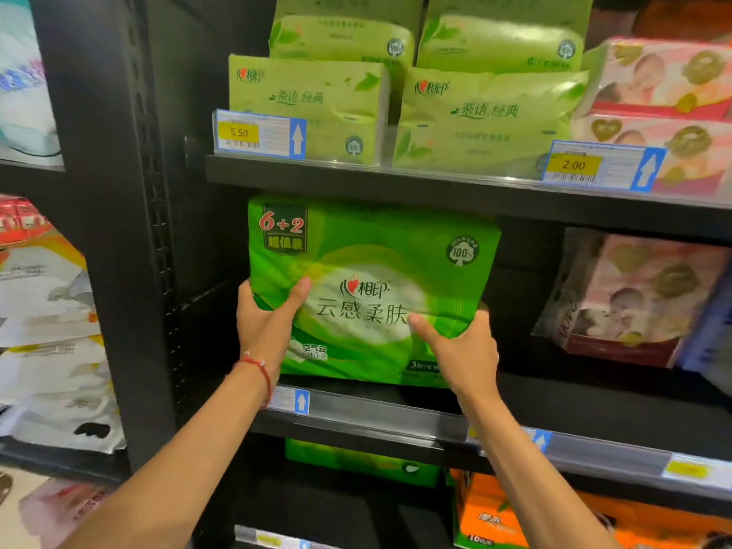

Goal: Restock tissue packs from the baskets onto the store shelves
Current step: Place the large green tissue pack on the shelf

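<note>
While standing in the middle shelf (376, 412) bay at centre frame, the green tissue multipack (376, 267) is being gripped at its lower sides by the left hand (265, 315) and right hand (459, 346), thumbs pressing its face. Judged light, soft and slick-filmed; side holds are suiting it. Its glossy wrap is showing a "6+2" badge.

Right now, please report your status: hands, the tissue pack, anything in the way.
Left hand and right hand grip the green tissue pack. Pack upright at middle shelf, left end. Pink packs stand apart on its right.
</note>
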